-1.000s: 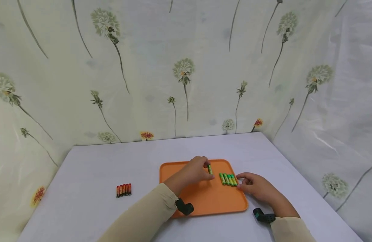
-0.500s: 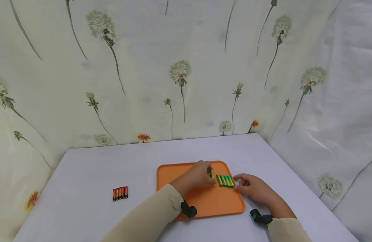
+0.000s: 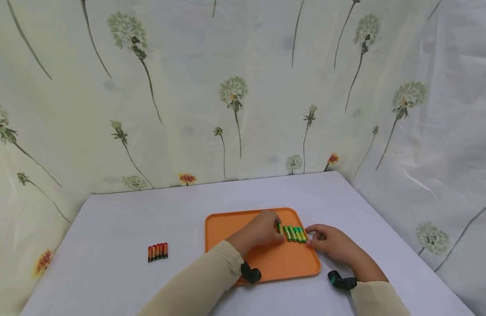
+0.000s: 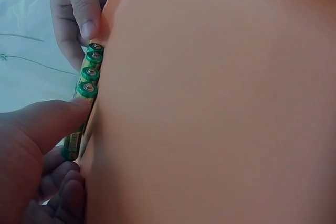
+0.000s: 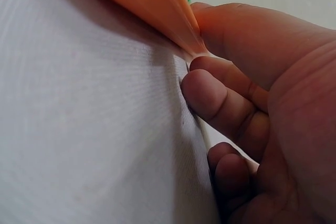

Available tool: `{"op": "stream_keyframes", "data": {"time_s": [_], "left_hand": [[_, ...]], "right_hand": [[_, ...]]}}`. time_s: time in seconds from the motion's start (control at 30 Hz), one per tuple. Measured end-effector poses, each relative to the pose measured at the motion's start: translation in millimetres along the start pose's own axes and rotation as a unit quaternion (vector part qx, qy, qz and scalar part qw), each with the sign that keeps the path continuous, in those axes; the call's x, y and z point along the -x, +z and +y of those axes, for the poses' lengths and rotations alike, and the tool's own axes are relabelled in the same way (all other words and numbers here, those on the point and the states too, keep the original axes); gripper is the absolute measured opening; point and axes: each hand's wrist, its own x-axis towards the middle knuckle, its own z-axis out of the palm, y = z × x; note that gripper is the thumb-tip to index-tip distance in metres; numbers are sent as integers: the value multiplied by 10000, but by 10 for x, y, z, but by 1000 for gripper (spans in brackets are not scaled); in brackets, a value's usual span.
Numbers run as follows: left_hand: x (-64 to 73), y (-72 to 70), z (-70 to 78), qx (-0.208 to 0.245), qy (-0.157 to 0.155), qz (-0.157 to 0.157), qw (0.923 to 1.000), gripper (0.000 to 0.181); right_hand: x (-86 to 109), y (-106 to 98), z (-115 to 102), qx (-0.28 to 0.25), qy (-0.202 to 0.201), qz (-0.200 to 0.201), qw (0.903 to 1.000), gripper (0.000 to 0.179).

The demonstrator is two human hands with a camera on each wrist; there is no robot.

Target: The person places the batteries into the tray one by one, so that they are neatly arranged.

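My left hand (image 3: 263, 228) pinches a green-and-yellow battery (image 4: 74, 139) between thumb and fingers. It stands just left of a row of several like batteries (image 3: 294, 234), which lie side by side near the right edge of an orange tray (image 3: 274, 267). In the left wrist view their metal-tipped ends line up along the row. My right hand (image 3: 333, 244) is at the tray's right rim, its thumb (image 5: 226, 27) and bent index finger right at the edge beside the last battery. The other fingers of that hand are loosely bent over the white cloth.
Several red-and-black batteries (image 3: 157, 252) lie in a row on the white tabletop (image 3: 120, 228), left of the tray. Dandelion-patterned sheeting (image 3: 187, 87) hangs behind and at both sides. Each wrist wears a small black camera (image 3: 339, 281).
My left hand has moved right and brought its battery closer to the row of green ones. The right hand stays at the tray's right rim. The head view has shifted slightly.
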Motion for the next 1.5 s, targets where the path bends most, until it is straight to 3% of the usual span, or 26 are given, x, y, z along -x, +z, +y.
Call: {"op": "stream_keyframes", "data": {"time_s": [0.2, 0.6, 1.03, 1.5], "left_hand": [[54, 21, 69, -326, -88, -64, 9994, 44], [-19, 93, 85, -672, -119, 28, 9977, 49], [19, 103, 121, -470, -369, 5, 9982, 50], [17, 88, 113, -411, -303, -43, 9987, 49]], "right_hand": [[-1, 19, 10, -54, 8, -34, 10000, 48], [10, -20, 14, 31, 7, -19, 10000, 48], [3, -7, 22, 7, -9, -25, 10000, 50], [-18, 6, 24, 9, 123, -26, 9999, 49]]}}
